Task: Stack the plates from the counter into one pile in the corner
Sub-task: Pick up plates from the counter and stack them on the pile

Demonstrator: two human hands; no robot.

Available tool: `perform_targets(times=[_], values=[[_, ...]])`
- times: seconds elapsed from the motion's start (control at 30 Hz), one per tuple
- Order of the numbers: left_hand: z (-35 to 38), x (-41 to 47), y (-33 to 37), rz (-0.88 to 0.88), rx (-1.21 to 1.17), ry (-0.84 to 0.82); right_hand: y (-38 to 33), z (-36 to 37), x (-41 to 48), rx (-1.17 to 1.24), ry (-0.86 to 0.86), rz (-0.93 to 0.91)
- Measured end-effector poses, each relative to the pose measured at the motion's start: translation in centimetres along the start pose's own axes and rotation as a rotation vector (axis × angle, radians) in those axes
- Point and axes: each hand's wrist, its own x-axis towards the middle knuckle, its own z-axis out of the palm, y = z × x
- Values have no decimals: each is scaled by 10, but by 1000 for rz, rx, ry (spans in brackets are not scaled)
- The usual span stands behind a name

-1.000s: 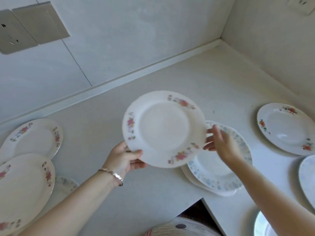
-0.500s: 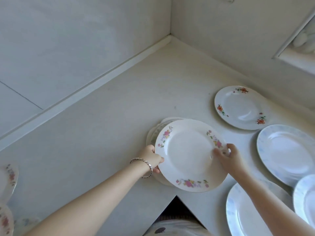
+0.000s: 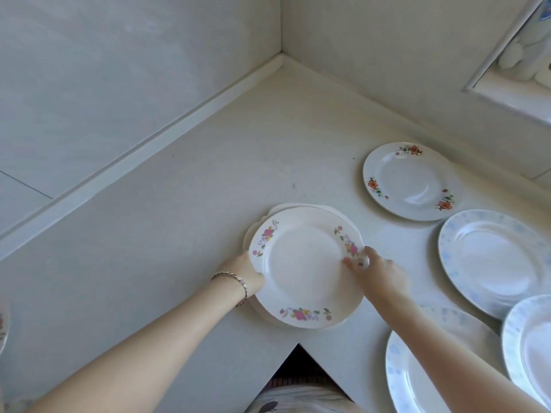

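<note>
1. Nearest, at the right, three blue-patterned plates lie on the counter (image 3: 185,234): one cut by the near edge (image 3: 417,380), one at the right border (image 3: 530,347), and a larger one (image 3: 495,260) just beyond them. None of these is in the pile yet.

2. In the middle, the pink-flowered plate (image 3: 307,266) sits on top of the pile (image 3: 253,234), whose lower rims peek out at the far and left sides. It looks seated, or very nearly so — I cannot tell whether its weight is fully down.

3. The left hand (image 3: 247,271) is curled on the left rim of the pink-flowered plate, with the fingers tucked beneath the edge and out of sight. A bracelet (image 3: 231,278) circles that wrist.

4. The right hand (image 3: 378,275) pinches the right rim, thumb on top near the flower print and fingers below.

5. The step in hand, as I judge it, is setting this plate squarely on the pile. Next, both hands need to slip out without dragging it off centre.

6. Farther right, the orange-flowered plate (image 3: 411,180) lies alone, apart from the pile — a likely next pick for the right hand.

7. Farthest, the corner (image 3: 281,59) of the walls stands well beyond the pile, so the stack may yet need sliding back.
</note>
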Motion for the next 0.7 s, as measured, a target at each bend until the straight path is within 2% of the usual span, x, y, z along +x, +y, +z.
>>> perform_targets(times=[0.1,0.2,0.3,0.4,0.47,0.5,0.6,0.63,0.7], values=[[5,3,-4,-53,23,74,-3,2,5,-13,28,-21],[19,10,-5,-36,-278,228,-8,15,6,282,62,-64],[29,15,3,55,-636,248,-19,21,3,553,58,-91],[31,25,9,32,-666,246,-19,24,8,620,61,-78],[30,31,9,-1,-601,245,-12,15,19,746,66,23],[29,35,9,-9,-566,244,-7,7,29,881,95,130],[25,43,10,2,-466,252,17,-18,71,1480,79,629],[23,44,12,-1,-442,256,27,-21,87,1626,49,710],[20,45,17,-27,-414,271,41,-31,113,1722,63,722]])
